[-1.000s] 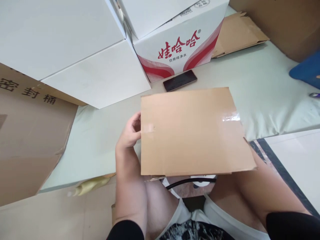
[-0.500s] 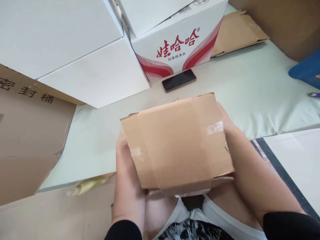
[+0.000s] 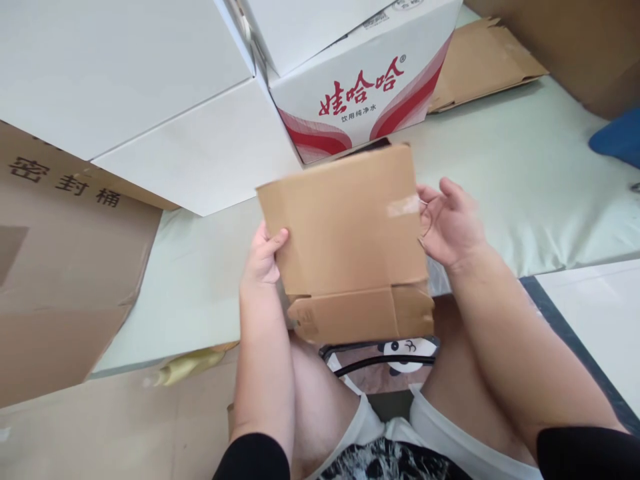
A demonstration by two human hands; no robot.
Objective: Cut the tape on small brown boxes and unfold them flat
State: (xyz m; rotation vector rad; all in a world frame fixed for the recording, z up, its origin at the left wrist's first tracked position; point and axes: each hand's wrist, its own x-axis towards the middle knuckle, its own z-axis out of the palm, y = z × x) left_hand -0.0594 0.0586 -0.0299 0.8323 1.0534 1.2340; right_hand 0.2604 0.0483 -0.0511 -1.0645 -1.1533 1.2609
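Note:
A small brown cardboard box (image 3: 345, 227), looking flattened, is held up in front of my lap. Its lower flap (image 3: 350, 313) folds toward me and carries a small printed mark. A strip of clear tape (image 3: 403, 206) sticks near the right edge. My left hand (image 3: 265, 253) is closed on the left edge, thumb on the near face and fingers behind. At the right edge is my right hand (image 3: 450, 223), palm turned up and fingers apart; its fingertips are close to the cardboard, and I cannot tell if they touch it.
White boxes (image 3: 175, 140) and a red-and-white water carton (image 3: 365, 100) stand on the pale green surface (image 3: 200, 280). Behind the box, a phone (image 3: 370, 148) shows only its edge. A flat cardboard piece (image 3: 485, 63) lies back right. A large carton (image 3: 65, 267) stands left.
The cardboard has moved up and turned, so its lower flap now shows and the phone is mostly covered. My right hand has come off the side, its fingers now spread.

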